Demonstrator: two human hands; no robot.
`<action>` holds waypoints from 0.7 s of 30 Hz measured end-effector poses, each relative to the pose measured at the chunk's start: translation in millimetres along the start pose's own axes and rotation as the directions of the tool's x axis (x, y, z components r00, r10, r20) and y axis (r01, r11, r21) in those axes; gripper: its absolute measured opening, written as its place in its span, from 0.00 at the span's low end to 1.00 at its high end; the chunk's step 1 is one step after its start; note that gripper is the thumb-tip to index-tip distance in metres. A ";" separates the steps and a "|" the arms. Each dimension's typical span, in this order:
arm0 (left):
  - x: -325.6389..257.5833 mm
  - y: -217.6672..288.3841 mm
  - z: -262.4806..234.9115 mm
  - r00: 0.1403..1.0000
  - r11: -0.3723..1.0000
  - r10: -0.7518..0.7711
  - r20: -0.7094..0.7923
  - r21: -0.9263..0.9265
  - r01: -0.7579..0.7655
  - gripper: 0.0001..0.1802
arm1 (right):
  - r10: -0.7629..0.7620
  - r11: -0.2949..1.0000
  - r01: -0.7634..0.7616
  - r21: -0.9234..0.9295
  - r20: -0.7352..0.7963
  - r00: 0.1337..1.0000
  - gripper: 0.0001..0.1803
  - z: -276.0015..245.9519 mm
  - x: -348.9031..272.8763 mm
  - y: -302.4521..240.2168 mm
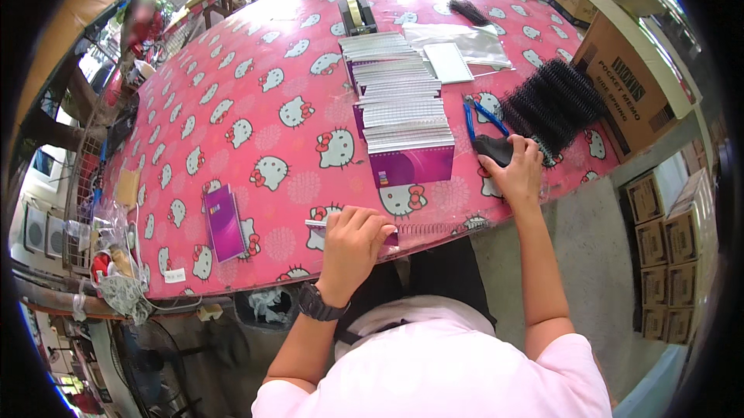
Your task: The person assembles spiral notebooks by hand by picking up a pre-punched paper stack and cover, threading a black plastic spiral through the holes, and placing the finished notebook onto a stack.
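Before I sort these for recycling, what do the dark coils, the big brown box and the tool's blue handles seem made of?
Dark coils: probably metal or plastic wire, judging by thin looped strands; sheen unclear.
Big brown box: likely cardboard, matte with folded flaps.
Blue handles: probably smooth plastic or rubber, given even colour.

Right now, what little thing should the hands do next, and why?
Maybe the right hand should reach for the blue pliers: they lie just beyond it, handles spread, while the left hand holds a notebook with springy wire sticking out to the right.
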State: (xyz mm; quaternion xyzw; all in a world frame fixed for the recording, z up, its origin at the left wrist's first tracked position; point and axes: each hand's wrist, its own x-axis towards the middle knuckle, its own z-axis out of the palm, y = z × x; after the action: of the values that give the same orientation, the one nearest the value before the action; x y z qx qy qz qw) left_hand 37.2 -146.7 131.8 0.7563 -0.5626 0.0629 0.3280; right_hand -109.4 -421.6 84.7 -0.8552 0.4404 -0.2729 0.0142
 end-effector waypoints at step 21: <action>-25.9 -27.5 -7.5 0.991 1.000 -0.024 -0.135 0.010 0.025 0.12 | -0.731 0.393 -0.290 0.873 0.488 0.477 0.29 -38.7 -21.1 -98.6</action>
State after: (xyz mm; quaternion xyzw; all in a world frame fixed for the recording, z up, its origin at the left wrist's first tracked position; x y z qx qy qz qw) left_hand 54.5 -117.3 113.9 0.7590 -0.5295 0.1132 0.3616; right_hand -64.2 -336.9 134.1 -0.7774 0.0097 -0.0046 0.6289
